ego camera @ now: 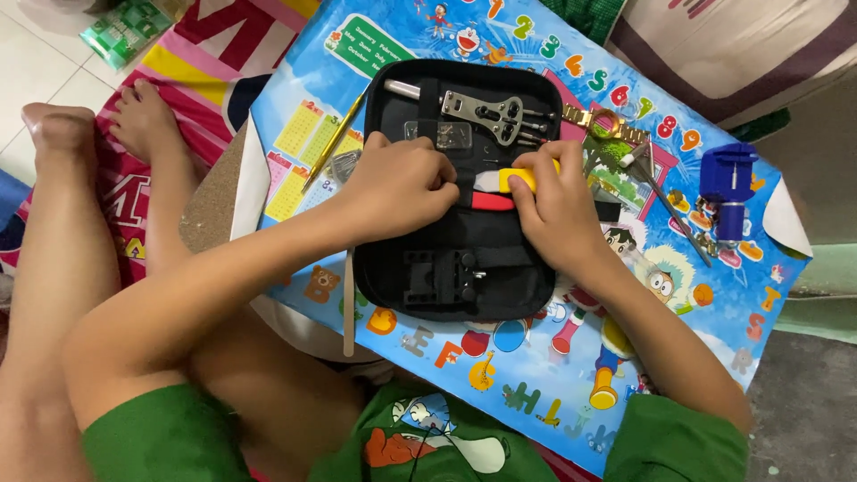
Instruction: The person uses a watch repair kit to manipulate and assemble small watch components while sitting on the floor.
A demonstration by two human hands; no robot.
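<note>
- Green sleeves (161,437) sit closest to the lens, and both my forearms run up from them over a bright cartoon mat (536,375) with letters and numbers.
- On that mat lies an open black tool case (464,268), its elastic loops holding small tools.
- My left hand (397,186) rests on the case's middle, fingers curled in together and pressing down near a red tool (493,202) tucked in a loop; whether they pinch anything, I cannot tell.
- My right hand (558,207) is closed around a yellow-handled tool (522,178), thumb and fingers clamped on the handle, which lies across the case's middle just above the red tool.
- At the top of the case sits a metal wrench (486,114) with a slotted body, and lower down a black holder block (442,275).
- Left of the case, a yellow pencil (335,138) lies slanted on the mat.
- Right of the case, a gold watch band (607,123) lies near the top edge, with a blue tool (730,187) well apart at the far right.
- My bare feet (98,125) rest off to the left, on a striped cloth (223,54).
</note>
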